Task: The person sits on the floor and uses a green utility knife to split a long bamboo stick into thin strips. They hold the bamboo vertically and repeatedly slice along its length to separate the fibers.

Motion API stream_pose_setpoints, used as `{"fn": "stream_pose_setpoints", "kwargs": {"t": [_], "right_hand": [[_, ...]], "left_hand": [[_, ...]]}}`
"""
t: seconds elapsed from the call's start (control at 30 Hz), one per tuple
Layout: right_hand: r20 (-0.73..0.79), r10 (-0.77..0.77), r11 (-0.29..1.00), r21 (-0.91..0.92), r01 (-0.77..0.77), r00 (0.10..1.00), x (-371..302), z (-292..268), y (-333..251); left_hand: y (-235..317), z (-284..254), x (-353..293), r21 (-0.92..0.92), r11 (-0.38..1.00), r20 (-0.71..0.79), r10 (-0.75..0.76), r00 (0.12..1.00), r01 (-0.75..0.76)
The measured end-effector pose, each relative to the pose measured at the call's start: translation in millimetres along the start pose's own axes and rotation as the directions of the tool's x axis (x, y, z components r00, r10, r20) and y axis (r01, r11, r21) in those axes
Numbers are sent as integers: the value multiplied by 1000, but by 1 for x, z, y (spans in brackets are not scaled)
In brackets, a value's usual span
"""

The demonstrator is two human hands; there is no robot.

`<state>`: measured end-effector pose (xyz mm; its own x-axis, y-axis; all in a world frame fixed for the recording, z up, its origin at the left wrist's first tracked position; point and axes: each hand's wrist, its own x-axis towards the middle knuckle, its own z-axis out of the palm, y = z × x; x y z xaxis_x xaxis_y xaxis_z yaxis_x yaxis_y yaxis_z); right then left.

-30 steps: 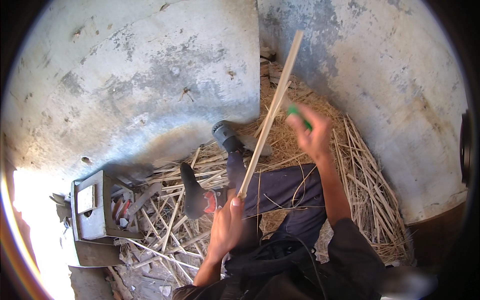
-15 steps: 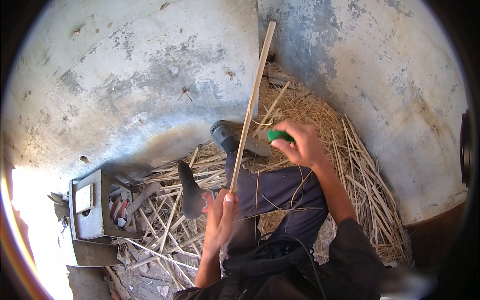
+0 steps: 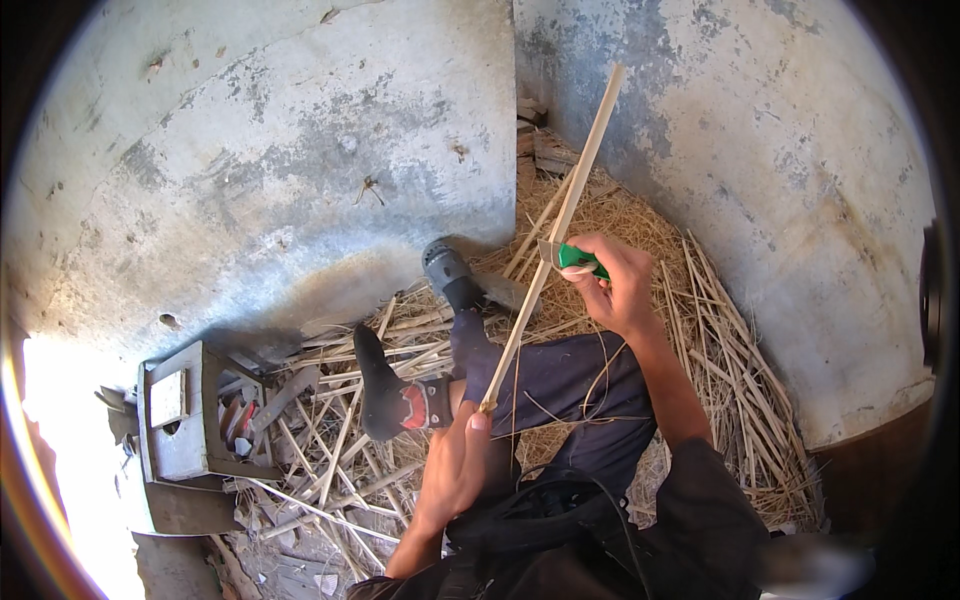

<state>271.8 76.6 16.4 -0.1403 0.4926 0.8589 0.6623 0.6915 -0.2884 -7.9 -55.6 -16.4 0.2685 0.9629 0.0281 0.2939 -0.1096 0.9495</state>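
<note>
A long pale strip of bamboo or wood (image 3: 592, 150) slants up and to the right from my left hand (image 3: 455, 472). My left fingers are closed around its lower end, close to my lap. In my right hand (image 3: 625, 285) is a knife with a green handle (image 3: 572, 258). Its short, broad metal blade lies against the strip, about halfway along. Fingers cover part of the handle. Thin curled shavings (image 3: 598, 388) lie across my dark trousers (image 3: 560, 370).
Straw-like shavings (image 3: 640, 220) are heaped toward the wall corner. Many loose strips (image 3: 735, 370) lie along the right wall, others (image 3: 340, 440) on the left floor. A broken grey box (image 3: 205, 420) holding scraps stands at left. My shoes (image 3: 445, 265) rest among the strips.
The strip's far end has swung right and slightly down. My right hand has brought the blade onto the strip, and the thin curl hanging from its middle no longer shows. My left hand has shifted slightly.
</note>
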Motion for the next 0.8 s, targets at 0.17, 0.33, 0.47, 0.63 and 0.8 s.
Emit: {"fn": "stream_pose_setpoints", "kwargs": {"t": [0.17,0.33,0.47,0.63,0.8], "right_hand": [[1,-74,996,-47,74,997,1,-5,5],[26,118,990,-75,-116,993,-7,-4,31],[-167,377,913,-100,-396,911,20,-41,90],[-89,469,876,168,-451,879,27,-33,91],[170,277,924,224,-311,946,36,4,59]], "left_hand": [[0,-2,-7,43,999,8,9,1000,-10],[-1,-1,-8,64,998,-22,26,999,-24],[-18,-2,-26,120,991,28,-67,997,63],[-43,-2,-21,16,991,1,-134,991,134],[-42,-8,3,16,999,-150,-39,988,42]]}}
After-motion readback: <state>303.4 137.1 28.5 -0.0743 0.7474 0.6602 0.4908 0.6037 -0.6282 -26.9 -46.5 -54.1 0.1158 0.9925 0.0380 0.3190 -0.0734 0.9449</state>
